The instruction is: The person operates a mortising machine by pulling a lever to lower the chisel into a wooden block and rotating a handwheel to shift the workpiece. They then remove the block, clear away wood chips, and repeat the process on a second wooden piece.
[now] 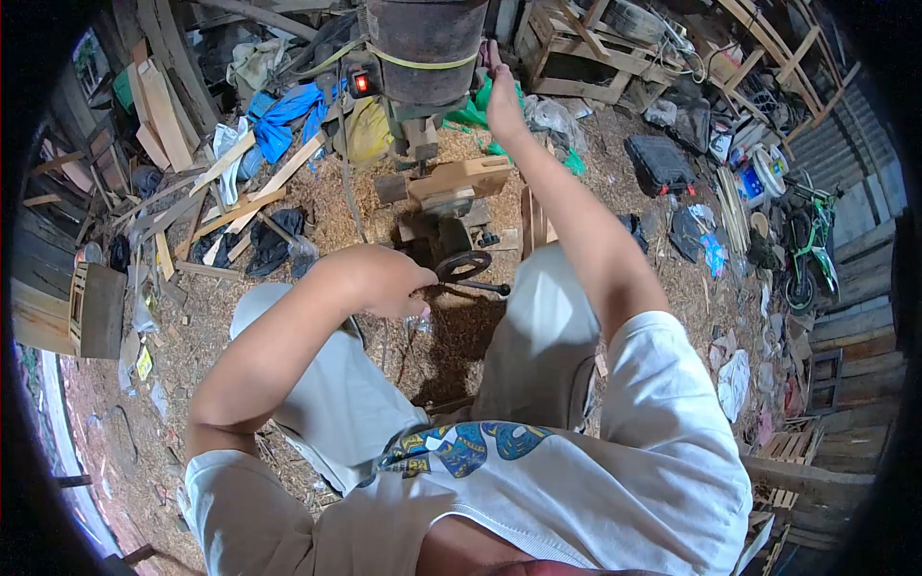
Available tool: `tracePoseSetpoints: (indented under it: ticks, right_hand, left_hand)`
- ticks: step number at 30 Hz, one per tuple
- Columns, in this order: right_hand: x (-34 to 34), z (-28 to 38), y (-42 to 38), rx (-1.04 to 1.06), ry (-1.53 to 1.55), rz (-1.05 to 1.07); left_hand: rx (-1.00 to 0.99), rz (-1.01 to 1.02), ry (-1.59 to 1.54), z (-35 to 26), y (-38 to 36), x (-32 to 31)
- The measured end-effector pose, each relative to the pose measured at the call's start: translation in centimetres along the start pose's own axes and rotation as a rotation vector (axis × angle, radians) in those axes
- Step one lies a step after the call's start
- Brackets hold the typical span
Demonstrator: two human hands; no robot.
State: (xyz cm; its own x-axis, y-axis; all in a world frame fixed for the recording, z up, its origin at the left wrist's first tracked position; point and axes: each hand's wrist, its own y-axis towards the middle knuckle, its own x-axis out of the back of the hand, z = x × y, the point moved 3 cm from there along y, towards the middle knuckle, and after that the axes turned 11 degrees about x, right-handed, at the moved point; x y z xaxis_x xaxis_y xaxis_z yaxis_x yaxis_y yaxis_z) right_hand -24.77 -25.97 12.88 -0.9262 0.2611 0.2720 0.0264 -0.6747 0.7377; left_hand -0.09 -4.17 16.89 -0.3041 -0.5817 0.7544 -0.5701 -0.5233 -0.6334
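A machine with a dark cylindrical housing [427, 48], a yellow band around it and a glowing red switch [361, 84], stands in front of me. Below the housing, a light wooden block [466, 182] rests on the machine's bed. My left hand [392, 286] is curled closed at the left rim of a dark handwheel [465, 266], its underside fingers partly hidden. A lever with a black knob [504, 290] sticks out beside the wheel. Up along the housing's right side, my right hand [501, 101] has its fingers bent around something I cannot make out.
Wood shavings [615, 202] cover the floor. Boards and offcuts [279, 178] lie to the left near a blue tarp [288, 120]. On the right are a black case [660, 163], a white bucket [765, 173] and a green small bike [812, 245]. A wooden crate [586, 58] stands behind.
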Motion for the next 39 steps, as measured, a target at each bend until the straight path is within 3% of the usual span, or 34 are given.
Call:
tracePoseSetpoints:
  ticks: [2, 7, 9, 12, 15, 17, 18, 19, 23, 25, 28, 29, 32, 33, 34, 36, 37, 39]
  right_hand:
    - [1.2, -1.1, -1.6, -0.220, -0.290, -0.007]
    - [3.1, -4.7, -8.3, -0.262, -0.557, -0.029]
    - [3.9, -5.5, -12.4, -0.521, -0.653, 0.266]
    - [5.2, -7.2, -19.4, -0.696, -0.681, 0.519]
    - [5.2, -6.7, -24.6, -0.895, -0.682, 0.986]
    - [5.0, -7.2, -28.3, -0.909, -0.513, 1.182]
    - [4.1, -9.0, -32.2, -0.756, -0.556, 1.336]
    - [3.7, -8.0, -32.7, -0.772, -0.559, 1.425]
    - [3.7, -8.4, -35.4, -0.752, -0.512, 1.580]
    - [3.5, -7.9, -34.6, -0.632, -0.165, 1.741]
    - [3.3, -9.5, -34.2, -0.757, -0.151, 1.609]
    - [3.2, -9.9, -33.8, -0.656, -0.076, 1.603]
    - [2.0, -13.9, -36.9, -0.626, -0.044, 1.666]
    - [1.6, -12.8, -36.5, -0.495, -0.029, 1.770]
    - [1.4, -12.5, -37.0, -0.495, -0.016, 1.767]
    - [1.7, -12.1, -38.5, -1.037, -0.078, 1.562]
    - [0.7, -13.2, -40.2, -0.866, -0.124, 1.547]
    - [-0.8, -16.1, -43.2, -0.844, -0.190, 1.556]
  left_hand:
    - [0.013, 0.029, 0.029, -0.1, 0.2, -0.1]
    - [0.024, 0.062, 0.051, 0.2, 1.0, -0.7]
    - [0.065, 0.079, 0.068, 0.2, 1.2, -0.8]
    - [0.092, 0.056, 0.096, 0.3, 1.5, -1.1]
    - [0.115, 0.091, 0.130, 0.0, 1.6, -0.7]
    - [0.131, 0.085, 0.129, -0.1, 1.4, -0.5]
    - [0.153, 0.079, 0.124, 0.2, 1.7, -0.6]
    - [0.159, 0.082, 0.113, 0.4, 1.8, -0.6]
    - [0.133, 0.082, 0.081, 0.8, 3.0, -0.8]
    - [0.118, 0.077, 0.066, 1.0, 3.7, -0.9]
    - [0.103, 0.071, 0.065, 1.4, 5.0, -1.3]
    - [0.101, 0.077, 0.062, 1.6, 5.4, -1.6]
    - [0.122, 0.115, 0.075, 1.6, 6.8, -1.9]
    - [0.140, 0.138, 0.091, 1.6, 7.1, -1.9]
    - [0.143, 0.149, 0.094, 1.4, 7.4, -1.9]
    - [0.119, 0.130, 0.086, 1.3, 8.1, -1.6]
    - [0.122, 0.136, 0.099, 1.2, 8.4, -1.5]
    - [0.130, 0.101, 0.045, 0.5, 9.1, -1.6]
